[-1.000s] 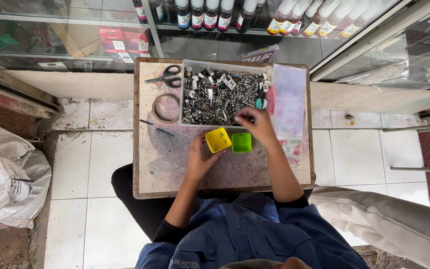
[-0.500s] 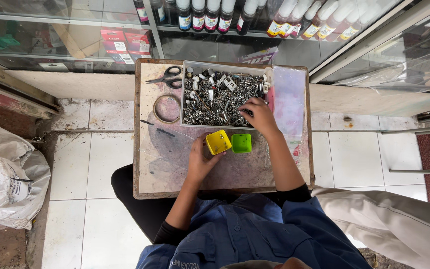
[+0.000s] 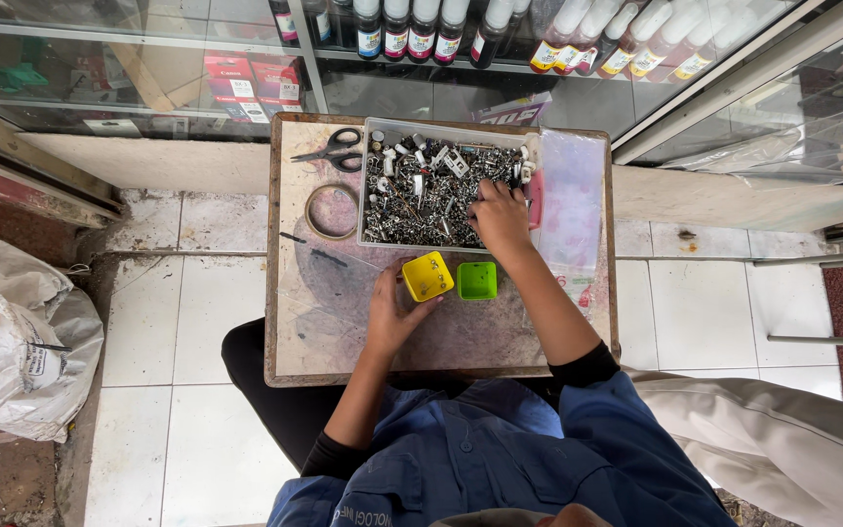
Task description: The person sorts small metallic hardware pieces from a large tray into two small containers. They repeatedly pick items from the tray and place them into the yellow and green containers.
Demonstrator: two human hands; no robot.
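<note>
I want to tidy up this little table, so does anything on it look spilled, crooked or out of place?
Nothing looks spilled. The small metal parts stay inside the clear tray. The table top is stained with dark smears, and the yellow cup sits slightly askew beside the squarely placed green cup.

You sit over a small worn wooden table [image 3: 324, 332], white floor tiles [image 3: 192, 312] beneath you, a glass display cabinet [image 3: 129, 59] with bottles [image 3: 421, 24] ahead, a white sack [image 3: 12, 342] to your left, daylight throughout.
</note>
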